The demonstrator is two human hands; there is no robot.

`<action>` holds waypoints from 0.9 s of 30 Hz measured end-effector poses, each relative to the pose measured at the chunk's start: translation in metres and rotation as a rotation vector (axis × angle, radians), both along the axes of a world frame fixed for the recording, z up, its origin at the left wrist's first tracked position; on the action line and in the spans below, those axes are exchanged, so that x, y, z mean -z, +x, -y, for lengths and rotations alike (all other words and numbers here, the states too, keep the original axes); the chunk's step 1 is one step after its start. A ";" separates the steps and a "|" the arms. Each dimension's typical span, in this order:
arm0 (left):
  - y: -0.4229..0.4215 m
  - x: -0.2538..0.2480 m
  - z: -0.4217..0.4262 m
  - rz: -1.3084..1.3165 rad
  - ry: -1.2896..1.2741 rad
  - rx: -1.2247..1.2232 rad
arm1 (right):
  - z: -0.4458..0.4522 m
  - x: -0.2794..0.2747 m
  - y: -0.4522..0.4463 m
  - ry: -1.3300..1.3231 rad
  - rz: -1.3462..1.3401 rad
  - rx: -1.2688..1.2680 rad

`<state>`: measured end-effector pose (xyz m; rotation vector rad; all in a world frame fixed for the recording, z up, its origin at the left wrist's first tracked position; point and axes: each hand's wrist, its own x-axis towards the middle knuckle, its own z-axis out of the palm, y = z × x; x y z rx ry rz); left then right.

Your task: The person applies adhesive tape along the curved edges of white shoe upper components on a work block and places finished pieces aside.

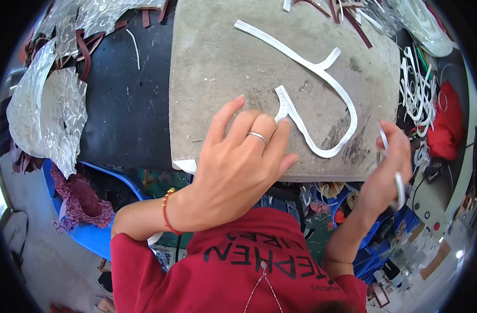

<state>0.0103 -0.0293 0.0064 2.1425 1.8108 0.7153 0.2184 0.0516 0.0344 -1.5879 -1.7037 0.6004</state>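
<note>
Work position: the white strip (pixel 352 122) lies in a loose curve on the grey board (pixel 217 68), which rests on the dark table (pixel 125 117). One short side branch points away from the person; a forked end with a row of small marks lies just beside the fingers of the left hand (pixel 241 159).

Left grip: palm down, fingers spread and bent, nothing enclosed. The index fingertip appears to meet the strip at its fork (contact pressure cannot be judged from this view).

Right grip: fingers closed around a silver metal tool (pixel 400 189) with a loop at one side and a narrow tip (probably small scissors). The right hand (pixel 387 169) is near the board's right edge, apart from the strip.

Handling recommendations: steady the strip with light fingertip pressure close to the fork, since the thin material will likely twist if dragged. Let the curve lie flat and unstrained. Point the tool tip away from the left fingers, and leave the marked end uncovered so the marks can be read. Maintain separation from the tangled white strips (pixel 418 96) and the red fabric (pixel 447 120) at the right, which could snag the tool.
</note>
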 end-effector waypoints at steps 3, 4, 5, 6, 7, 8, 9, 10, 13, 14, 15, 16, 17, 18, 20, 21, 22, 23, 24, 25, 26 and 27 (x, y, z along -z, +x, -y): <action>-0.021 -0.003 -0.011 0.012 0.128 0.074 | 0.025 0.010 -0.030 -0.128 -0.076 -0.037; -0.028 0.001 -0.018 0.012 0.101 0.098 | 0.024 0.012 -0.037 -0.138 -0.059 -0.165; -0.031 0.004 -0.021 -0.027 0.083 0.118 | 0.022 0.015 -0.047 -0.166 -0.087 -0.232; -0.034 0.008 -0.023 -0.066 0.067 0.137 | 0.019 0.018 -0.056 -0.197 -0.117 -0.297; -0.036 0.010 -0.025 -0.104 0.054 0.156 | 0.018 0.022 -0.068 -0.243 -0.191 -0.298; -0.037 0.013 -0.024 -0.092 0.059 0.155 | 0.015 0.026 -0.077 -0.285 -0.264 -0.304; -0.037 0.016 -0.022 -0.081 0.064 0.152 | 0.013 0.031 -0.082 -0.269 -0.270 -0.279; -0.039 0.018 -0.021 -0.070 0.065 0.146 | 0.012 0.039 -0.086 -0.257 -0.277 -0.256; -0.040 0.019 -0.021 -0.051 0.045 0.149 | 0.012 0.041 -0.092 -0.290 -0.277 -0.193; -0.042 0.021 -0.021 -0.027 0.039 0.165 | 0.011 0.040 -0.094 -0.311 -0.276 -0.170; -0.045 0.023 -0.022 -0.005 0.036 0.182 | 0.010 0.038 -0.095 -0.329 -0.276 -0.146; -0.046 0.024 -0.024 0.017 0.032 0.201 | 0.009 0.037 -0.096 -0.340 -0.247 -0.148; -0.048 0.024 -0.026 0.022 0.035 0.230 | 0.008 0.036 -0.096 -0.351 -0.220 -0.151; -0.049 0.022 -0.028 0.028 0.035 0.258 | 0.006 0.035 -0.097 -0.365 -0.193 -0.154; -0.050 0.019 -0.030 -0.019 0.029 0.299 | 0.003 0.032 -0.099 -0.361 -0.181 -0.157; -0.049 0.019 -0.031 -0.069 0.022 0.315 | 0.003 0.031 -0.099 -0.364 -0.174 -0.154; -0.047 0.020 -0.030 -0.116 0.018 0.334 | 0.003 0.032 -0.099 -0.336 -0.173 -0.162; -0.045 0.021 -0.029 -0.143 0.017 0.343 | 0.007 0.029 -0.096 -0.300 -0.081 -0.146; -0.045 0.021 -0.029 -0.172 0.020 0.354 | 0.014 0.023 -0.093 -0.260 0.010 -0.130; -0.047 0.021 -0.031 -0.206 0.034 0.359 | 0.021 0.017 -0.090 -0.209 0.099 -0.117; -0.048 0.021 -0.033 -0.227 0.039 0.363 | 0.030 0.011 -0.079 -0.212 0.123 -0.105; -0.047 0.021 -0.032 -0.245 0.037 0.369 | 0.038 0.005 -0.069 -0.214 0.146 -0.094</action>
